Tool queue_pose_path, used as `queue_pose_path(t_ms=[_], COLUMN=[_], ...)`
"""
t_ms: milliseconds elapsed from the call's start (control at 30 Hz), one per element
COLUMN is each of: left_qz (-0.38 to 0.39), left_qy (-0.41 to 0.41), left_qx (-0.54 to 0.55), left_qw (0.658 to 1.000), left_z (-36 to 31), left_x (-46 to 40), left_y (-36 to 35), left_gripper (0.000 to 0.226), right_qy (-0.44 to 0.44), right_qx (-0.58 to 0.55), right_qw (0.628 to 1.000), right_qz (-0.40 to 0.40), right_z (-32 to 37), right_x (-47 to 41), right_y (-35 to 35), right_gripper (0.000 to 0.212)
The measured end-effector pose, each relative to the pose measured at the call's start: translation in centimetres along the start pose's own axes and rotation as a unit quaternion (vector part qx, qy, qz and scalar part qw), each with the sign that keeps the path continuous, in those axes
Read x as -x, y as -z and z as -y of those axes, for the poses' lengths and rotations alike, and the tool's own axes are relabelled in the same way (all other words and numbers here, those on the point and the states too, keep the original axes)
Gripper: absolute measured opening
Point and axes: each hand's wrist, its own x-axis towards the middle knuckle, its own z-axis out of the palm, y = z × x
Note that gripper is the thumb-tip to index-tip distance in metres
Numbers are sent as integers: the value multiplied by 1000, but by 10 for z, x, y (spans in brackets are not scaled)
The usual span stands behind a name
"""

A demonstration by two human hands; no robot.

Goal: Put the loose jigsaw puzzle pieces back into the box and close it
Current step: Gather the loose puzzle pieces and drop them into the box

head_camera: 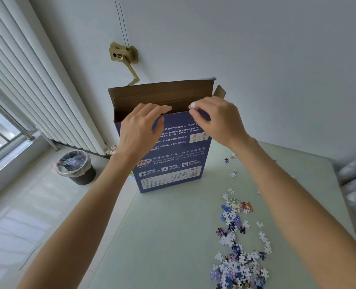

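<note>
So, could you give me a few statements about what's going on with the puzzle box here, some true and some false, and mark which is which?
1. The blue puzzle box stands upright on the table with its top flap open. True.
2. Every puzzle piece is already in the box. False: many loose puzzle pieces lie on the table, to the right of the box.
3. Both hands are at the box's top edge. True: the left hand and the right hand are there.
4. The bin stands on the table. False: it stands on the floor near the radiator.
5. The right hand's fingertips are pinched together at the opening. True.
</note>
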Motion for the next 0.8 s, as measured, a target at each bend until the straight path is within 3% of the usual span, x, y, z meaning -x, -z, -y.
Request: queue_pose_path(t_ms=[133,267,367,467,600,700,800], left_qz=[-27,53,152,332,552,628,642], left_qy=[-81,-64,-22,45,117,147,148], left_qx=[57,138,182,181,133,107,83], left_qw=[995,987,971,925,815,756,748], left_z=[-31,-73,-109,-142,-179,-206,-220], left_x=[22,68,107,151,205,241,266], left_y=[-13,-47,-77,-107,-140,-152,-150], left_gripper=[20,19,23,36,77,103,109], right_qy=[32,-77,-183,-307,-448,-525,-519], right_qx=[56,39,26,19,-11,-23,-22], right_qw=[998,995,972,917,816,761,770], right_qz=[-26,51,147,254,365,381,370], right_z=[7,-3,-11,-13,-12,-8,1], right_x=[73,173,250,322,396,430,435], right_y=[18,16,17,19,19,14,0], right_gripper=[25,17,15,30,59,73,83])
